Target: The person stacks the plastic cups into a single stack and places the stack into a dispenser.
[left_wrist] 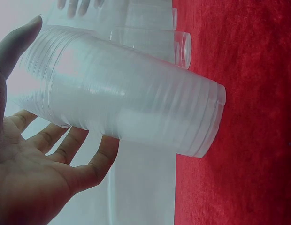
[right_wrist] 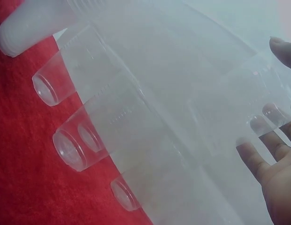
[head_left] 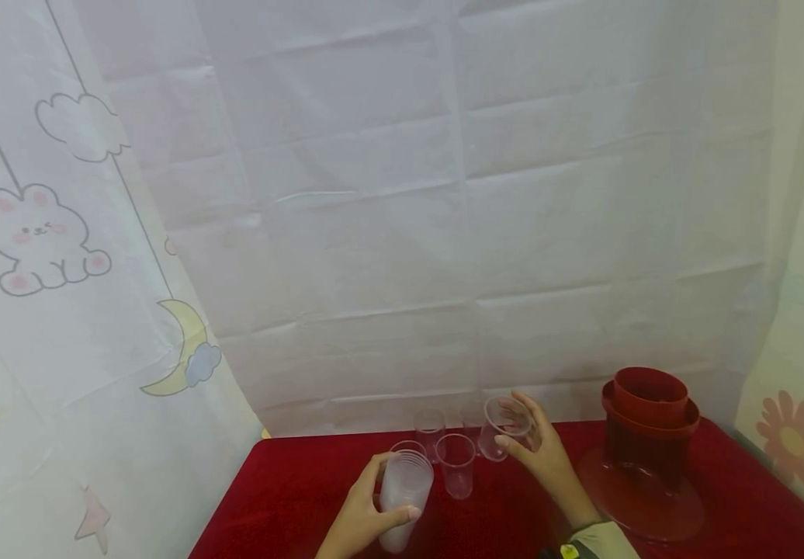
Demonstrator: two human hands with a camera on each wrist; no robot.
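In the head view my left hand (head_left: 360, 512) grips a tilted stack of nested clear plastic cups (head_left: 404, 491). The left wrist view shows that stack (left_wrist: 136, 93) from the side, fingers beneath and thumb above, its base just over or near the cloth. My right hand (head_left: 549, 462) holds a single clear plastic cup (head_left: 491, 441) between thumb and fingers, raised beside the others. Between the hands several clear cups stand mouth up on the cloth, among them a front cup (head_left: 459, 473) and a rear cup (head_left: 429, 428). The right wrist view shows their bases, including a near cup (right_wrist: 80, 145).
A red cloth (head_left: 290, 497) covers the table. At the right stands a dark red plastic container (head_left: 646, 450) with a wide round base and a smaller rim on top. A white creased sheet (head_left: 374, 272) hangs behind, with printed sheets on both sides.
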